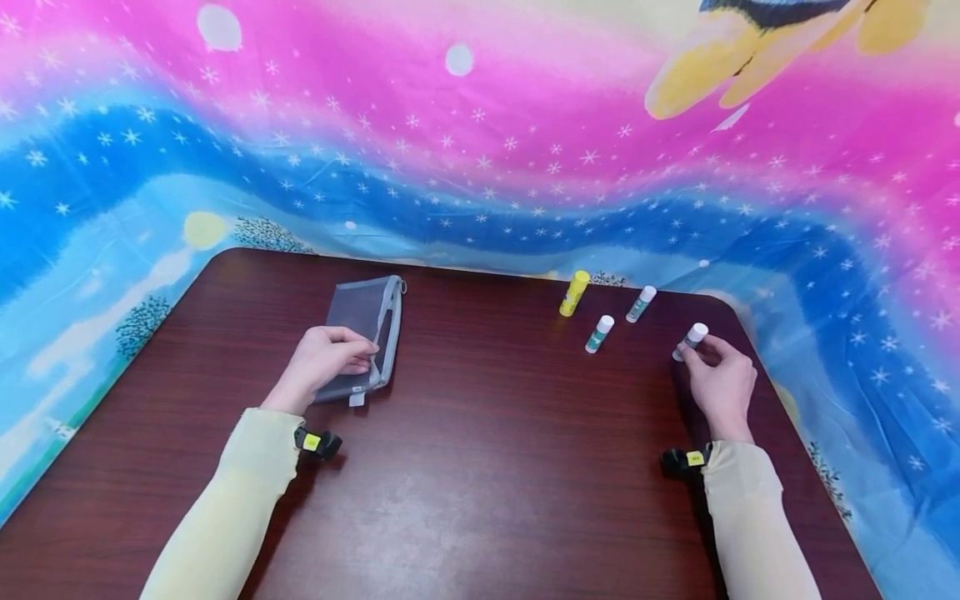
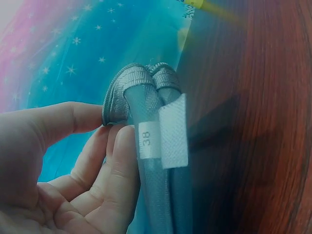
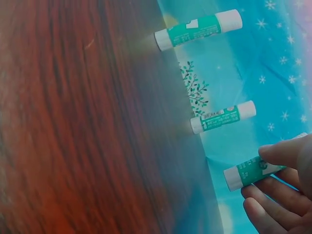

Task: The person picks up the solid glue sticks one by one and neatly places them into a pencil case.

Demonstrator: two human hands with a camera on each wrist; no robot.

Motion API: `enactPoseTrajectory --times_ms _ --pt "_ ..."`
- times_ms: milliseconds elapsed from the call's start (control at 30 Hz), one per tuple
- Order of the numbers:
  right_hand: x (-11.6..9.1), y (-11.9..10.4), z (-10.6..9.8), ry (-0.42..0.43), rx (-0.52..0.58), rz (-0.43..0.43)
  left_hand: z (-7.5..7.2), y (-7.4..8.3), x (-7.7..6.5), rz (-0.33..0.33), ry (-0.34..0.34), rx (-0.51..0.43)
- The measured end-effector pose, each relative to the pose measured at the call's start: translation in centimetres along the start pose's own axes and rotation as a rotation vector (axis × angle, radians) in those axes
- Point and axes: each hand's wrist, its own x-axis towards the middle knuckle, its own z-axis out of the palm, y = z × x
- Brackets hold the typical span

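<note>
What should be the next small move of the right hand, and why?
Probably the right hand should carry its green-and-white glue stick toward the mesh pouch. The stick is already held between thumb and fingers, and the left hand pinches the pouch at its parted opening.

You wear pale yellow long sleeves, the left sleeve (image 1: 225, 500) and the right sleeve (image 1: 753, 517) both smooth along the forearm and ending in a slightly rumpled, uneven cuff that leaves your left hand (image 1: 326, 358) and right hand (image 1: 723, 383) bare. At your left cuff sits a small black wrist device (image 1: 327, 445) with a bright yellow label (image 1: 311, 442); your right cuff carries a matching black unit (image 1: 675, 463) with its own yellow tag (image 1: 696, 458), and the dark print on both is too small to read.
</note>
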Motion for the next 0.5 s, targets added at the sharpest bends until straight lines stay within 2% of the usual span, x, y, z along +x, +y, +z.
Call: enactPoseTrajectory --times_ms 500 --pt "-0.8 -2.0 -0.1 0.011 0.115 0.0 1.5 0.5 0.1 0.033 -0.048 -0.034"
